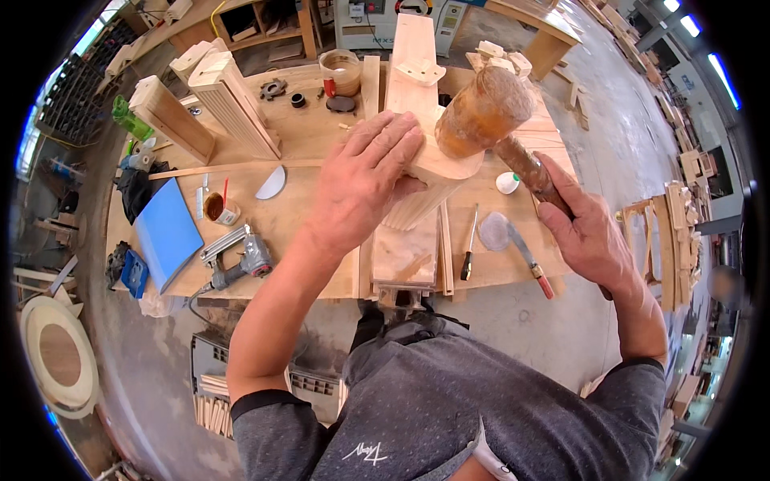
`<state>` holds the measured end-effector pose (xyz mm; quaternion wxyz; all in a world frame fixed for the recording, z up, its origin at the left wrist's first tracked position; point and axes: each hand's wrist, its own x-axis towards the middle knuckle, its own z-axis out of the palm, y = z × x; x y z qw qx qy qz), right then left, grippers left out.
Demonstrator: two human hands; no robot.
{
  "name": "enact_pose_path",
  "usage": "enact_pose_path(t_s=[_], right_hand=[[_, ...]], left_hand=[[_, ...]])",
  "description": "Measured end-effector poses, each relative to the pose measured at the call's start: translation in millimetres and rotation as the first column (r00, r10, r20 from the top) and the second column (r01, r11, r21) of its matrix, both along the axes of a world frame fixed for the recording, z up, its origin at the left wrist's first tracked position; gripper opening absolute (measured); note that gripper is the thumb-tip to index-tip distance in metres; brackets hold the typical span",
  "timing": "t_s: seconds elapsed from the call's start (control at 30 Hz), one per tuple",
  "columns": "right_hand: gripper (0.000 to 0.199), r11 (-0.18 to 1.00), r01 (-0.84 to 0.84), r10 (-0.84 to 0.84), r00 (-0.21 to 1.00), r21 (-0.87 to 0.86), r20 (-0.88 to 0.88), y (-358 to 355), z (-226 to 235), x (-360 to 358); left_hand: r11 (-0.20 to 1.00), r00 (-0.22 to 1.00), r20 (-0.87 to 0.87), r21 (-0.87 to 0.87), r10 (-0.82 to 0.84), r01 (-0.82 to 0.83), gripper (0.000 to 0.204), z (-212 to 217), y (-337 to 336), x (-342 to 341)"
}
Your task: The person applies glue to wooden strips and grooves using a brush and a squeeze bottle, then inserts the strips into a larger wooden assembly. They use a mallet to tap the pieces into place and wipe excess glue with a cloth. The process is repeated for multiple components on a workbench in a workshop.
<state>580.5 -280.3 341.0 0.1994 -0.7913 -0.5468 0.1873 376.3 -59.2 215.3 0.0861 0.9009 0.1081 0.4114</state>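
Gripped by its handle, a worn wooden mallet [487,111] is in my right hand [592,232]. The mallet's brown cylindrical head appears over or against the rounded end of a pale wooden piece [451,167]; whether they touch I cannot tell. My left hand [358,183] steadies that piece, fingers laid over its top and thumb at its side. Behind it a long pale board [414,52] with a small shaped block on it reaches toward the far edge. Under the piece, nearer to me, lies a flat wooden block [405,252].
On the workbench [309,208], upright wooden parts [228,100] stand far left. Left also hold a blue folder [168,228], a nail gun [245,255] and a glue pot [218,210]. To the right lie a screwdriver [470,244], a red-ended knife [531,260] and a white bottle [507,183].
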Motion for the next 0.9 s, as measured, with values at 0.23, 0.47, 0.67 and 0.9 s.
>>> enact_pose_path(t_s=[0.23, 0.47, 0.67, 0.9], right_hand=[[0.059, 0.965, 0.124, -0.116, 0.992, 0.233, -0.047, -11.6, 0.9, -29.1], [0.056, 0.999, 0.029, -0.030, 0.998, 0.018, 0.059, -6.4, 2.8, -33.6], [0.054, 0.999, 0.032, -0.034, 0.998, 0.037, 0.050, -3.0, 11.2, -34.9], [0.060, 0.943, -0.012, 0.001, 0.999, 0.333, 0.034, 11.5, 8.3, -38.6]], left_hand=[[1.000, 0.999, 0.042, 0.012, 0.017, -0.017, 0.069, -10.6, 0.0, -3.0], [0.996, 0.994, 0.109, -0.080, -0.024, 0.033, 0.092, -18.3, 2.6, -3.4], [0.405, 0.923, 0.384, -0.846, 0.009, 0.348, 0.127, -74.3, -21.0, 24.8], [0.553, 0.969, 0.152, -0.833, 0.194, 0.020, 0.088, -72.8, -43.1, 42.2]])
